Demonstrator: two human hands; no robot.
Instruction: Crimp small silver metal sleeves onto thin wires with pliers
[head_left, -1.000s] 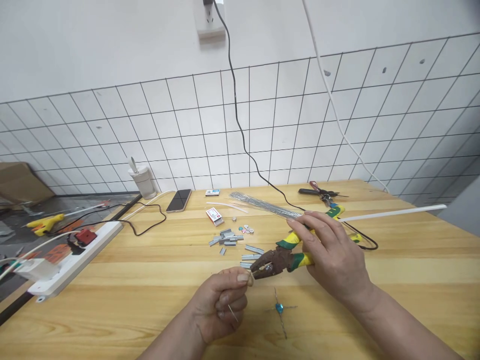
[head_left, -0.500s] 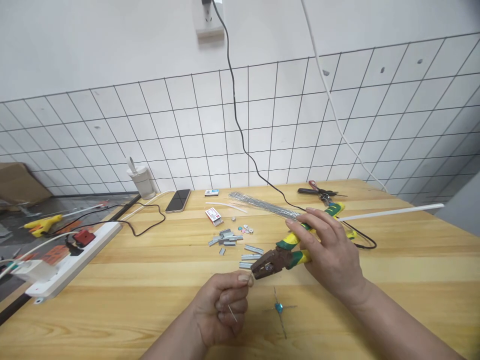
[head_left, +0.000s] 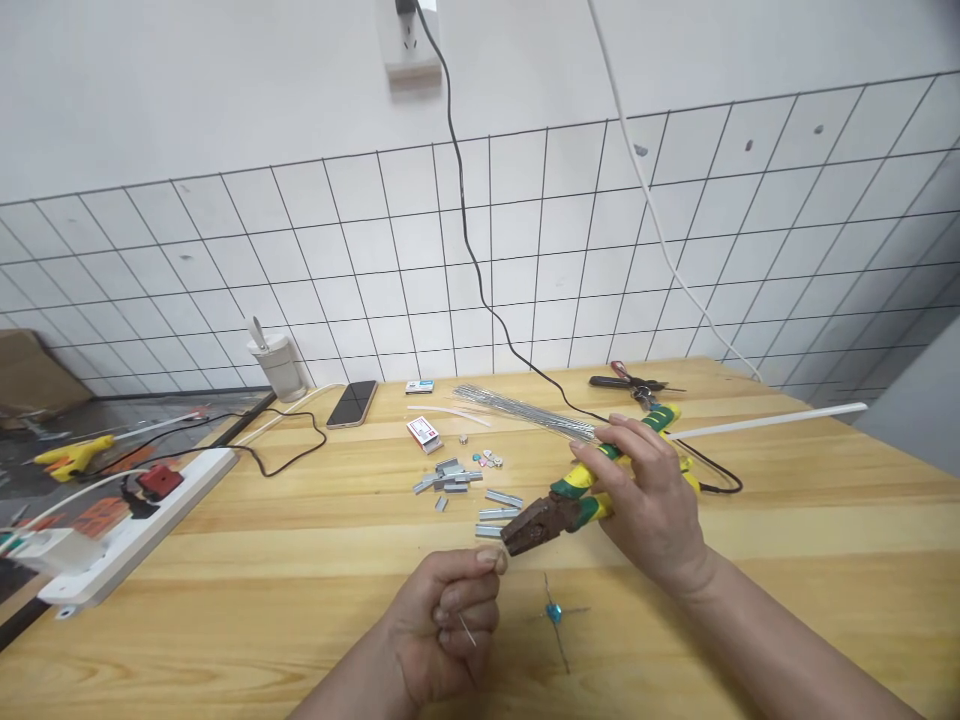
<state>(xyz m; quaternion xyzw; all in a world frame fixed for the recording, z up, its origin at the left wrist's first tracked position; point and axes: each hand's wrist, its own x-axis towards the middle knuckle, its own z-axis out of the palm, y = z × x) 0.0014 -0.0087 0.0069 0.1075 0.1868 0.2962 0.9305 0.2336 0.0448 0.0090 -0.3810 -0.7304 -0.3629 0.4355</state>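
Pinched between thumb and forefinger of my left hand (head_left: 454, 620) is a thin metal wire (head_left: 466, 629), whose lower end pokes out below the fingers. My right hand (head_left: 656, 505) grips a pair of pliers (head_left: 541, 522) with rusty jaws and yellow-green handles. The jaw tips meet the wire right at my left fingertips; whether they clamp it is too small to tell. Below the pliers, a small cross of twisted wire with a blue bead (head_left: 553, 613) at its centre lies on the wooden table (head_left: 262, 620).
Staple strips (head_left: 450, 477) and a small red-and-white box (head_left: 424, 434) lie beyond my hands. Behind them are a bundle of wires (head_left: 517, 410) and a phone (head_left: 352, 403). A power strip (head_left: 142, 525) and a yellow glue gun (head_left: 71, 458) are at left, scissors (head_left: 636, 384) at back right.
The view has shifted slightly, so the background sits a little further left. Both hands and the pliers keep nearly the same pose, with the plier head turned slightly.
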